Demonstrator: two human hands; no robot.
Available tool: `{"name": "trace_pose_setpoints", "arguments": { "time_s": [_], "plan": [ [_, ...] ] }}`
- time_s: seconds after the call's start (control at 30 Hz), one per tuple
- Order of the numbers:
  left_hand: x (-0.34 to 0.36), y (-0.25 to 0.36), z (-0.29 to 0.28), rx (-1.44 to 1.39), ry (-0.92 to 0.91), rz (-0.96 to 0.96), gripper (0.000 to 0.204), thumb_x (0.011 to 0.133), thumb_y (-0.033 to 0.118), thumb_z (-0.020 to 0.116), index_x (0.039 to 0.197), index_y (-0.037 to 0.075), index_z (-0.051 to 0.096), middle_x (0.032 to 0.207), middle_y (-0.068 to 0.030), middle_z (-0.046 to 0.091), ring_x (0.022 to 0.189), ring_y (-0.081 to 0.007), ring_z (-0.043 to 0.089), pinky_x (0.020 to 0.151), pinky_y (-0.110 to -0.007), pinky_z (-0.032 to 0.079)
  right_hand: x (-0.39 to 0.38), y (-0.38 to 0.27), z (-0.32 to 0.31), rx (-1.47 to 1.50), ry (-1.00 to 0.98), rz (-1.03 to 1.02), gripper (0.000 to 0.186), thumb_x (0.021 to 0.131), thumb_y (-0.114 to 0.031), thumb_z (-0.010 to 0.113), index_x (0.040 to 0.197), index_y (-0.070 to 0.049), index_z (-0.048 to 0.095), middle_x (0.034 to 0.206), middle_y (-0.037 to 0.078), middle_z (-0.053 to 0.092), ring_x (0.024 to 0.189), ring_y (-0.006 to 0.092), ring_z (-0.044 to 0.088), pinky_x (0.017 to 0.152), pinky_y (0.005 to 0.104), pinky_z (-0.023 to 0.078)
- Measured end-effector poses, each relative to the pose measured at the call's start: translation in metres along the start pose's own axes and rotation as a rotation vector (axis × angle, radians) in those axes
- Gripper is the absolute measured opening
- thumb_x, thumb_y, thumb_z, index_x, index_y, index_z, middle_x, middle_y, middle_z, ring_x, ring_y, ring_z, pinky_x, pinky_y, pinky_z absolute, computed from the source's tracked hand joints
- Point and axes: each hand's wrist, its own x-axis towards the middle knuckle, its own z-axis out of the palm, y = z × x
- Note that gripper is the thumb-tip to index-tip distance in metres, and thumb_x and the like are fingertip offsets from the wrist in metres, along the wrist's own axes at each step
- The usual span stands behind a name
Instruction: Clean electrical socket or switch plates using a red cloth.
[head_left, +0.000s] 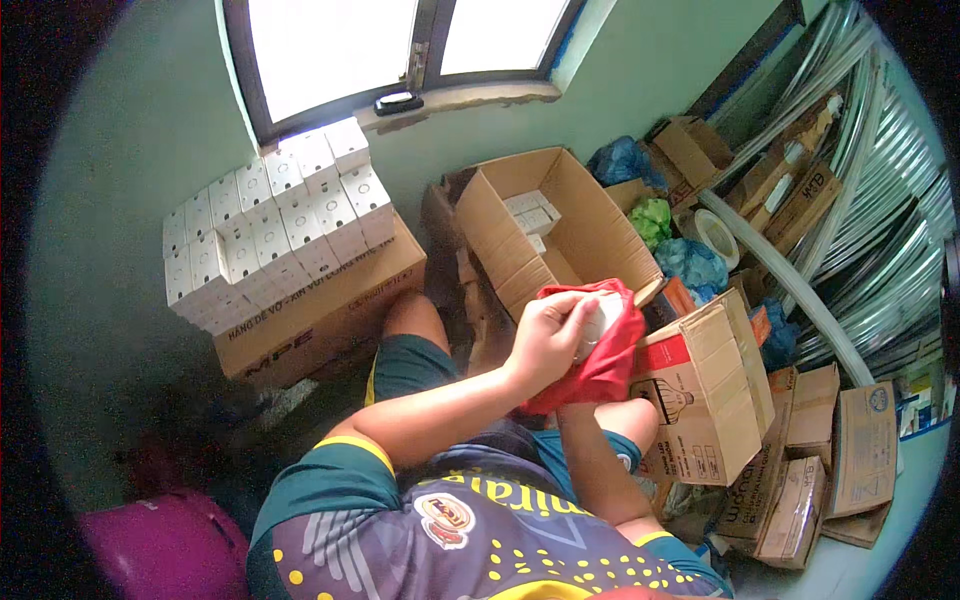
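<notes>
1. Stack of small white boxes point(275, 225) on a long brown carton point(325, 310), at the floor's far left edge beneath the window point(400, 45).
2. Open brown carton point(545, 225) ahead of the knees, a few white boxes left in its far corner.
3. Closed printed carton point(705, 395) just right of the hands.
4. Step in hand, by judgement: wiping a round white object point(598, 325) with the red cloth point(600, 355), held over the lap near the open carton's near edge; next move likely calls for turning the object to reach an unwiped face.
5. Left hand point(548, 335) on top, fingers point(580, 303) curled closed over cloth and object.
6. Right hand beneath, hidden by the cloth; grip impossible to tell.
</notes>
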Motion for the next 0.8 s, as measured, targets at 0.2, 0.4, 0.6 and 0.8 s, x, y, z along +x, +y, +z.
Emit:
{"name": "trace_pose_setpoints", "arguments": {
  "time_s": [0.2,0.4,0.6,0.8],
  "plan": [
    [-0.007,0.005,-0.016,0.298,-0.144,0.322,0.017,0.094,0.01,0.065,0.106,-0.001,0.07,0.079,-0.019,0.067,0.07,-0.0282,0.069,0.066,-0.035,0.054,0.015,0.0,0.035,-0.086,0.124,-0.059,0.063,0.099,-0.055,0.051,0.141,-0.008,0.047,0.133,0.012,0.057,0.12,0.0269,0.057,0.105,0.0418,0.046],
    [-0.005,0.018,-0.017,0.361,-0.168,0.46,0.016,0.093,0.008,0.068,0.104,-0.004,0.069,0.09,-0.021,0.07,0.077,-0.0303,0.071,0.072,-0.035,0.055,0.006,0.017,0.1,-0.277,0.112,-0.146,0.072,0.094,-0.059,0.057,0.142,-0.007,0.046,0.134,0.013,0.056,0.12,0.027,0.057,0.105,0.0415,0.045],
    [0.016,0.054,-0.026,-0.055,-0.09,0.106,0.02,0.101,0.008,0.06,0.111,-0.006,0.069,0.098,-0.0091,0.074,0.089,-0.0115,0.066,0.082,-0.026,0.052,-0.003,0.04,0.109,-1.08,0.119,-0.486,0.101,0.077,-0.066,0.076,0.146,-0.001,0.042,0.138,0.015,0.054,0.126,0.027,0.055,0.108,0.0416,0.043],
    [0.018,0.041,-0.015,-0.521,0.014,-0.033,0.023,0.105,0.01,0.053,0.127,0.003,0.058,0.089,0.0018,0.062,0.079,-0.0047,0.054,0.075,-0.021,0.046,0.001,0.01,0.123,-0.466,0.128,-0.036,0.068,0.102,-0.049,0.047,0.147,0.001,0.041,0.143,0.018,0.052,0.131,0.0334,0.053,0.113,0.0471,0.04]
  ]
}}
